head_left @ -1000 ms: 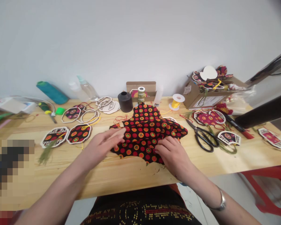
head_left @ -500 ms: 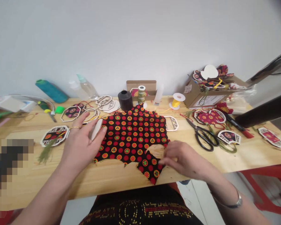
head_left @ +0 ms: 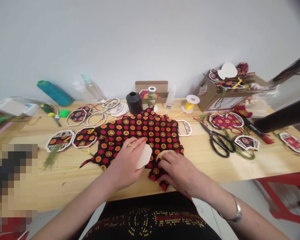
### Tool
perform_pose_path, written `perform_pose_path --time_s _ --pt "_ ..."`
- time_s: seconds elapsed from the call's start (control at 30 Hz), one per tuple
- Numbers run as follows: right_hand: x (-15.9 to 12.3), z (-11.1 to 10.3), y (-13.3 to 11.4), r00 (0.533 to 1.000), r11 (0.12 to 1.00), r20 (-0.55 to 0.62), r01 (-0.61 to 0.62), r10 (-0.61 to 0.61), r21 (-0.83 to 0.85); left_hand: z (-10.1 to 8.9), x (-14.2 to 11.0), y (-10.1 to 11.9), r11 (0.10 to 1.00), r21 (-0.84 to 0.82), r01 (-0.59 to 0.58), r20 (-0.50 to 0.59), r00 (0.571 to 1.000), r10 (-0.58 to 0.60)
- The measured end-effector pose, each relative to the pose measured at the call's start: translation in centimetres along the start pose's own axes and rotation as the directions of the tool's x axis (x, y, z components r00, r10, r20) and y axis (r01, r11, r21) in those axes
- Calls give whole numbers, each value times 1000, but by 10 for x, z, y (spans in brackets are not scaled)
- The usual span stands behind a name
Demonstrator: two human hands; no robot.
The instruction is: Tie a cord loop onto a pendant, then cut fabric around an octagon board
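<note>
A black cloth (head_left: 137, 130) printed with red dots and flowers lies spread on the wooden table. My left hand (head_left: 128, 161) rests over its front part, closed on a flat white octagonal piece (head_left: 144, 156) held between thumb and fingers. To the right, my right hand (head_left: 175, 170) has its fingers curled at the cloth's front flap (head_left: 156, 171), near a cut-out gap in the fabric. The fingers hide part of that flap.
Black-handled scissors (head_left: 220, 143) lie right of the cloth. Thread cones (head_left: 134, 102), a yellow spool (head_left: 190, 105) and a cardboard box (head_left: 215, 93) stand along the wall. Framed ornaments (head_left: 60, 140) lie at left. A black post (head_left: 282, 115) crosses the right side.
My left hand has moved right with the white piece, from the cloth's left edge to its front middle. My right hand has shifted left onto the flap, bringing the hands closer together.
</note>
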State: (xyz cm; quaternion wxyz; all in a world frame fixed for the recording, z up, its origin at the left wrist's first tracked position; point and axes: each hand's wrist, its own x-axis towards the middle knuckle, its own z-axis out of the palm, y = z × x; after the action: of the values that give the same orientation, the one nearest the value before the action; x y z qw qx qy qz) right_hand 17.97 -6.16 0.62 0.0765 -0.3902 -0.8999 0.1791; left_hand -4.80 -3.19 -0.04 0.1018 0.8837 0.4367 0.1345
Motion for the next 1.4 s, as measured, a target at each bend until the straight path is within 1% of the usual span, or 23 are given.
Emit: perform_pose_path --time_s 0.1,0.17,0.23,0.3,0.37,0.43,0.5,0.57,0.63,0.7,0.77,0.8,0.87,0.93,0.97,1.0,1.07,1.1,1.17,1.23,1.3,1.33,1.4 --pt "-7 -6 8 997 1000 78 28 -27 -12 7 -1 -1 997 72 13 45 999 -16" --pt "-13 -21 19 990 999 137 -35 36 -9 10 -4 -4 995 93 25 53 998 -30" --pt "-21 -38 33 977 988 151 -143 150 -57 11 -8 -6 995 91 43 56 997 -48" --pt "-30 -54 47 954 942 89 -263 286 -209 10 -12 -7 996 72 56 70 996 -61" --pt "-39 -65 60 934 894 51 -322 354 -313 7 -17 -7 997 44 64 94 993 -68" --pt "-43 -70 71 912 854 26 -372 409 -364 2 -23 -7 998 2 62 133 989 -61" --pt "-39 -71 77 898 832 -8 -412 441 -372 -4 -29 -6 997 -53 60 190 981 -49" --pt "-25 -68 78 907 853 -81 -416 413 -316 -10 -34 -4 991 -113 75 248 968 -45" --pt "-2 -63 75 919 910 -211 -371 332 -184 -17 -37 -2 980 -171 97 296 954 -43" --pt "24 -55 69 923 957 -271 -289 274 -17 -23 -39 0 969 -218 113 343 939 -32" --pt "49 -45 62 939 975 -262 -208 223 83 -30 -38 3 959 -256 122 373 928 -18" --pt "60 -40 58 958 983 -227 -158 176 95 -33 -37 3 954 -272 124 374 927 -14" --pt "79 -33 54 975 994 -202 -79 92 73 -40 -32 4 944 -305 121 342 940 -10" --pt "94 -27 53 972 999 -230 -35 41 30 -46 -25 1 940 -322 115 274 962 -24" --pt "99 -25 52 970 999 -239 -40 41 11 -49 -20 -1 942 -317 114 233 972 -39" --pt "103 -24 50 972 998 -231 -54 51 -7 -50 -15 -3 947 -296 124 187 980 -70" --pt "104 -21 43 983 995 -166 -93 84 -48 -49 -5 -10 965 -216 151 90 987 -134" --pt "102 -19 37 988 992 -120 -104 95 -70 -47 -2 -13 972 -159 174 48 984 -169" --pt "93 -15 22 994 989 -65 -91 85 -112 -39 3 -19 980 -53 189 -5 982 -190" --pt "81 -12 8 998 992 -39 -51 47 -117 -30 6 -22 987 5 163 -1 987 -163" --pt "72 -11 1 999 995 -42 6 -10 -97 -23 8 -24 992 25 124 19 992 -125" --pt "70 -13 1 998 997 -55 29 -33 -75 -21 9 -24 993 34 112 21 993 -112" --pt "70 -19 7 994 999 -105 28 -32 -41 -19 11 -24 992 59 108 17 994 -109"
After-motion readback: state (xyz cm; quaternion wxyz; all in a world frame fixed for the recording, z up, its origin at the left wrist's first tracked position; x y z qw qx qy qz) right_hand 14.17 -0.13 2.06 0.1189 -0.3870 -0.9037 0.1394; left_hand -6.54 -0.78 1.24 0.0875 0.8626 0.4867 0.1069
